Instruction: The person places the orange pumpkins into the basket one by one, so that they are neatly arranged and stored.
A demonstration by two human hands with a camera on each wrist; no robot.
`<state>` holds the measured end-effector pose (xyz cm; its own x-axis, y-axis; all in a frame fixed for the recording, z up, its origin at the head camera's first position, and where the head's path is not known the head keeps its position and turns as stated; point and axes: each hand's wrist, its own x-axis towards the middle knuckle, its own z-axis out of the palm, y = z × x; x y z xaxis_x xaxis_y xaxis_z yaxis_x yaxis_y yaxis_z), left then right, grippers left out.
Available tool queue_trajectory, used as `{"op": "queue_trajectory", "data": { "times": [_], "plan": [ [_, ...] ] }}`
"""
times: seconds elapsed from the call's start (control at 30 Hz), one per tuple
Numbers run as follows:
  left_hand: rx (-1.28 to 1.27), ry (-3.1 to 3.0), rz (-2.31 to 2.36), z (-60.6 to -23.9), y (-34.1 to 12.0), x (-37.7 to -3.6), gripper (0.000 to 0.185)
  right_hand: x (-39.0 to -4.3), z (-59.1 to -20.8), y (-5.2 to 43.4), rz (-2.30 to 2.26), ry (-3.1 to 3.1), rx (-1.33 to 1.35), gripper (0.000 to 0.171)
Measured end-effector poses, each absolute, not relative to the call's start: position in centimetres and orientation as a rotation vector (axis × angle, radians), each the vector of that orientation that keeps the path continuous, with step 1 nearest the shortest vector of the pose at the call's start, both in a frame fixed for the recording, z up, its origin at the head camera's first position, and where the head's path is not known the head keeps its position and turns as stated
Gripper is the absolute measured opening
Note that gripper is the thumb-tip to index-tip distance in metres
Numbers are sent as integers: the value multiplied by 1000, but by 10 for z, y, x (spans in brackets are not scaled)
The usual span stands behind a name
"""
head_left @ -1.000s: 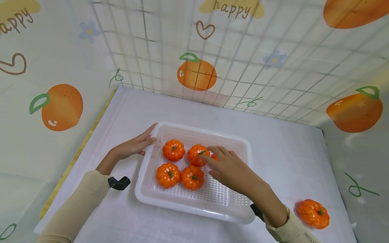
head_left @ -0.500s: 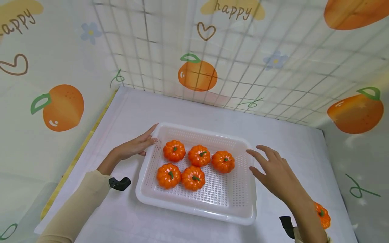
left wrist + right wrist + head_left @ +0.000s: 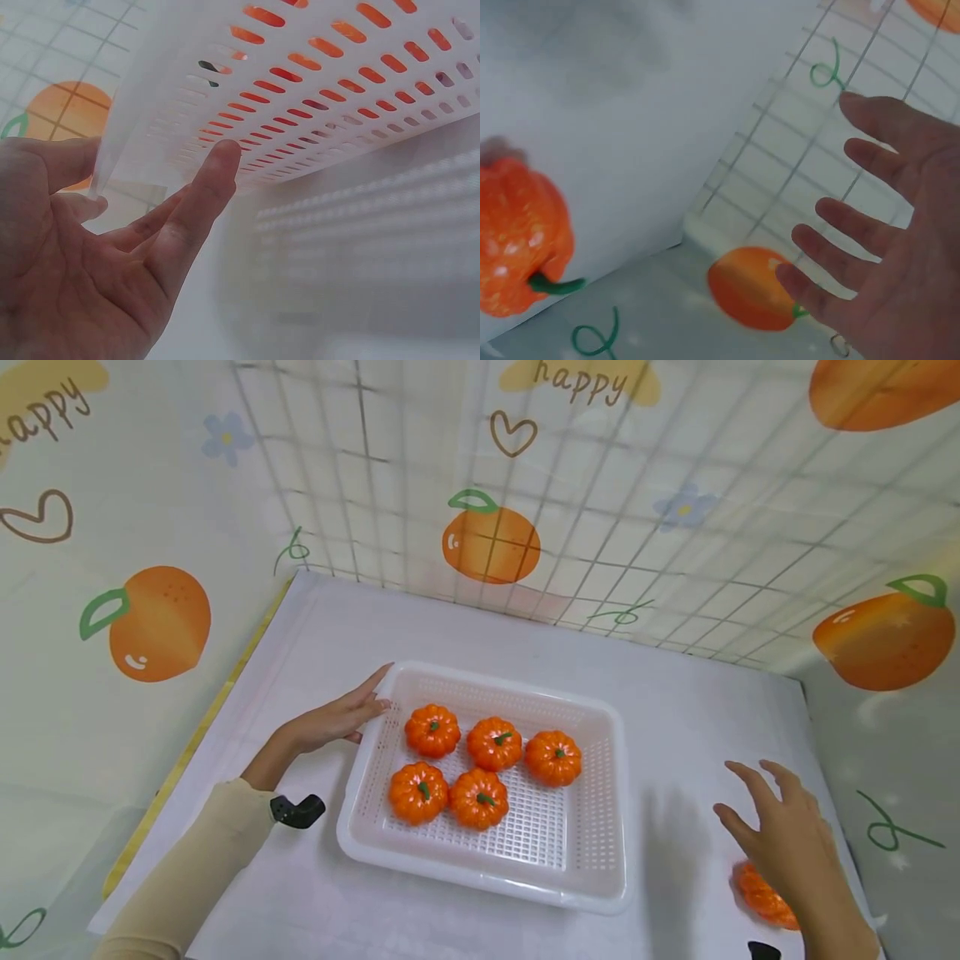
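Observation:
A white perforated tray (image 3: 592,868) sits on the white table and holds several small orange pumpkins (image 3: 492,743). My left hand (image 3: 337,714) rests with straight fingers against the tray's far left corner; the left wrist view shows its fingers (image 3: 202,195) touching the slotted tray wall (image 3: 337,90). My right hand (image 3: 780,827) hovers open, fingers spread, right of the tray and just above a lone orange pumpkin (image 3: 761,897) lying on the table. The right wrist view shows that pumpkin (image 3: 517,232) below the spread fingers (image 3: 847,225), not touched.
A wire grid panel (image 3: 600,510) and fruit-print sheets wall in the table at the back and on both sides. The table's left edge (image 3: 187,752) has a yellow strip. Bare tabletop (image 3: 690,727) lies between the tray and the right wall.
My right hand has left the tray, where it was over a pumpkin, and swung right and nearer, over the lone pumpkin on the table. The left hand has stayed put.

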<state>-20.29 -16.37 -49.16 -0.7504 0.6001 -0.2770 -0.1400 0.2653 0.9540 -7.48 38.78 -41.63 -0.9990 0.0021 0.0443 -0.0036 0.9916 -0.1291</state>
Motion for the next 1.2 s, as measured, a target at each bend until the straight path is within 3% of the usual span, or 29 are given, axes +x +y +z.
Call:
{"op": "queue_trajectory", "data": {
  "times": [0.37,0.73,0.97,1.2],
  "plan": [
    [399,1881,1568,-493,-165,-204,67,-66,-429,425,258,-3209,-496,71],
    [391,1902,1555,-491,-164,-203,67,-56,-455,458,241,-3284,-471,70],
    [385,1911,1552,-492,-165,-203,68,-53,-469,464,401,-3345,-757,77],
    [387,1912,1551,-493,-164,-203,67,-53,-474,464,453,-3360,-778,68]
  ]
}}
